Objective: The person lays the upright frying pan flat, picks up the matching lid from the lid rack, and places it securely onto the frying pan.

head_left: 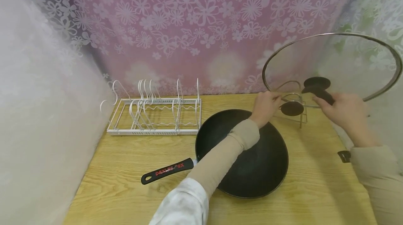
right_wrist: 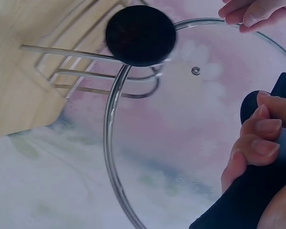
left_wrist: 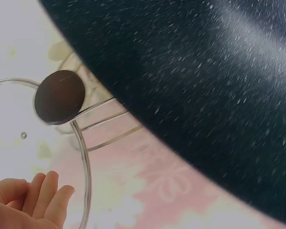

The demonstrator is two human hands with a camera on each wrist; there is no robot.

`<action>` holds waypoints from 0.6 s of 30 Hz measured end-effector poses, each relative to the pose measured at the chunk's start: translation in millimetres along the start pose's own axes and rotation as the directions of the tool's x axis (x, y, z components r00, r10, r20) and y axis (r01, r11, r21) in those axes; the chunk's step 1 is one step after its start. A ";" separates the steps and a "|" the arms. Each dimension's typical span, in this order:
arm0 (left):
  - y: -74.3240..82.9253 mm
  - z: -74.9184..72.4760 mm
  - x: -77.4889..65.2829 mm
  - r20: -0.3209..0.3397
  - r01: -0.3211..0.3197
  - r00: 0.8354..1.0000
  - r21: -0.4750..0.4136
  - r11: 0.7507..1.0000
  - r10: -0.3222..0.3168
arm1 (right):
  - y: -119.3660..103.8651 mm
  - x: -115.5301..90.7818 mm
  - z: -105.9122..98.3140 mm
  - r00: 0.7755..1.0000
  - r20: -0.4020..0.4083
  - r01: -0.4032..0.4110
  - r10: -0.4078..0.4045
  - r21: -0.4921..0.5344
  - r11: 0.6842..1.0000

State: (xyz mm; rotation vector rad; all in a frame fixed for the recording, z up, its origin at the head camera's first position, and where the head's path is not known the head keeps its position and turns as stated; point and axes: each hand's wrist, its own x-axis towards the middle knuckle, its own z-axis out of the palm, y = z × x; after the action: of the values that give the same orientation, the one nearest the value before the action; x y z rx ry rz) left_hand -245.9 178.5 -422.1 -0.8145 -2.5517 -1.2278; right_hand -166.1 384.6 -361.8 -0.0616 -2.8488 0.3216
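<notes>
A large glass lid (head_left: 352, 55) with a metal rim stands tilted up at the right in the head view. My right hand (head_left: 349, 111) grips its black knob handle (head_left: 324, 95), fingers curled round it in the right wrist view. At the lid's left edge is my left hand (head_left: 265, 109), its fingers loosely extended over the rim; whether they touch it I cannot tell. Close to the lid's lower rim is a metal wire stand (head_left: 301, 121) with a dark round disc (head_left: 292, 108). Below my left forearm lies a black wok (head_left: 252, 169).
A white wire rack (head_left: 157, 132) with upright curved dividers stands at the back left of the wooden table (head_left: 126, 197). The wok's handle (head_left: 168, 170) points left. A small black piece (head_left: 344, 156) shows beside the right sleeve. Flowered curtains (head_left: 204, 18) hang behind.
</notes>
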 end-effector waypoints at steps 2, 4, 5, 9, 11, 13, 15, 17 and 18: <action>4.6 -6.5 0.3 -0.015 -0.038 0.999 -0.001 0.999 0.038 | -3.4 -1.1 -6.7 1.000 -0.021 0.014 -0.014 0.003 1.000; 9.7 -13.3 0.2 -0.025 -0.060 0.998 -0.009 0.998 0.059 | -7.1 -2.4 -12.7 0.999 -0.039 0.037 -0.037 -0.002 0.999; 12.3 -16.7 -0.1 -0.030 -0.072 0.997 -0.012 0.997 0.072 | -9.5 -3.2 -15.7 0.998 -0.044 0.043 -0.043 -0.001 0.999; 24.0 -34.5 -4.1 -0.049 -0.111 0.993 -0.001 0.994 0.111 | -19.1 -7.7 -26.7 0.997 -0.058 0.049 -0.049 -0.011 0.999; 30.1 -45.6 -8.2 -0.042 -0.126 0.991 0.001 0.992 0.126 | -24.4 -11.2 -32.4 0.997 -0.067 0.037 -0.036 0.002 0.999; 35.5 -57.9 -14.0 -0.016 -0.126 0.992 -0.013 0.992 0.126 | -29.8 -16.5 -37.8 0.997 -0.072 0.016 -0.015 0.007 1.000; 39.5 -71.0 -21.2 0.023 -0.112 0.993 -0.039 0.993 0.113 | -35.7 -22.6 -42.6 0.997 -0.080 0.003 -0.001 0.020 1.000; 40.9 -84.1 -29.7 0.063 -0.095 0.993 -0.059 0.994 0.099 | -41.9 -28.8 -45.5 0.994 -0.110 0.011 -0.008 0.032 0.999; 41.1 -91.0 -34.8 0.083 -0.086 0.992 -0.071 0.994 0.091 | -45.3 -32.0 -46.6 0.991 -0.131 0.024 -0.019 0.039 0.999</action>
State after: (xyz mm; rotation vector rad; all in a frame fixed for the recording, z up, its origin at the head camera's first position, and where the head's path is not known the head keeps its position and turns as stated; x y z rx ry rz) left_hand -199.7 115.6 -350.7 -1.0049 -2.5220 -1.2842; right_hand -123.1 348.1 -316.4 -0.0424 -2.7101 0.3566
